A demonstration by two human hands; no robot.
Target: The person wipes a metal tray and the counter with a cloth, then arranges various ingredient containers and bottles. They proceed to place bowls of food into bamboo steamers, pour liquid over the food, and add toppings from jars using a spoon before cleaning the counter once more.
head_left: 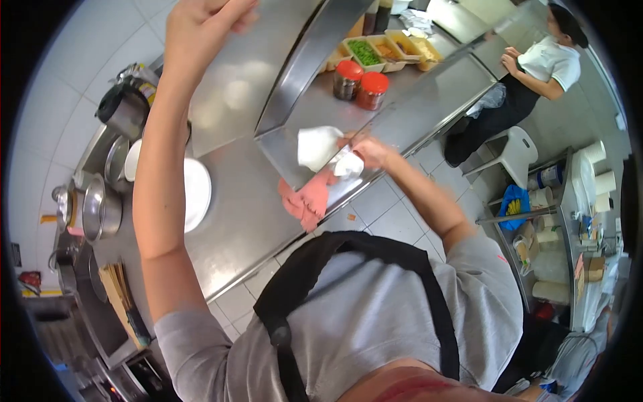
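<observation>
My right hand (pixel 370 150) is closed on a crumpled white tissue or cloth (pixel 348 164) at the counter's front edge. A larger white piece (pixel 318 147) shows just left of those fingers. The edge of a clear panel (pixel 284 151) runs past the fingertips. Beneath lies a pink cloth (pixel 307 201), draped at the steel counter's front edge. My left hand (pixel 209 20) is raised at the top of the view with its fingers curled, partly cut off by the frame; I cannot tell what it holds.
A white plate (pixel 196 194) and steel bowls (pixel 102 208) stand left. Behind the panel are red-lidded jars (pixel 372 90) and tubs of chopped food (pixel 365 52). A person (pixel 542 70) stands at the right, near a white stool (pixel 512 157) and a loaded shelf (pixel 569 234).
</observation>
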